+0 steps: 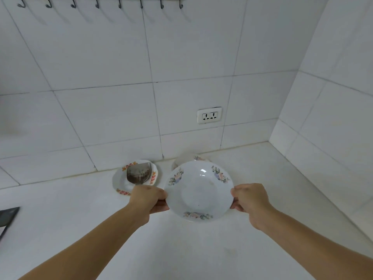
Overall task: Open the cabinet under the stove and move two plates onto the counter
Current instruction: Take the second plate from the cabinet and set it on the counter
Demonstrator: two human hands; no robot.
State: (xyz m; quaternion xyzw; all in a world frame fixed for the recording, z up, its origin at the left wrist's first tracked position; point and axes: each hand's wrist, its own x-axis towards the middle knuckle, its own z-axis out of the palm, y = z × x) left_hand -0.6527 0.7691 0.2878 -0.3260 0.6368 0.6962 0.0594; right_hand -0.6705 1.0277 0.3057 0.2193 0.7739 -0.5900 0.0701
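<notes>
A white plate with pastel flower prints [198,191] hangs above the white counter [181,249], held level by both hands. My left hand [148,200] grips its left rim and my right hand [249,201] grips its right rim. Behind this plate, close to the wall, a second plate with the same flower pattern [189,158] lies on the counter, mostly hidden by the held one. The cabinet and its door are out of view.
A small plate with orange-red flowers [121,180] holds a dark grey lump [139,172] at the back left. The stove's dark corner [8,217] shows at the left edge. A wall socket [209,115] and a hook rail [96,3] are on the tiled wall.
</notes>
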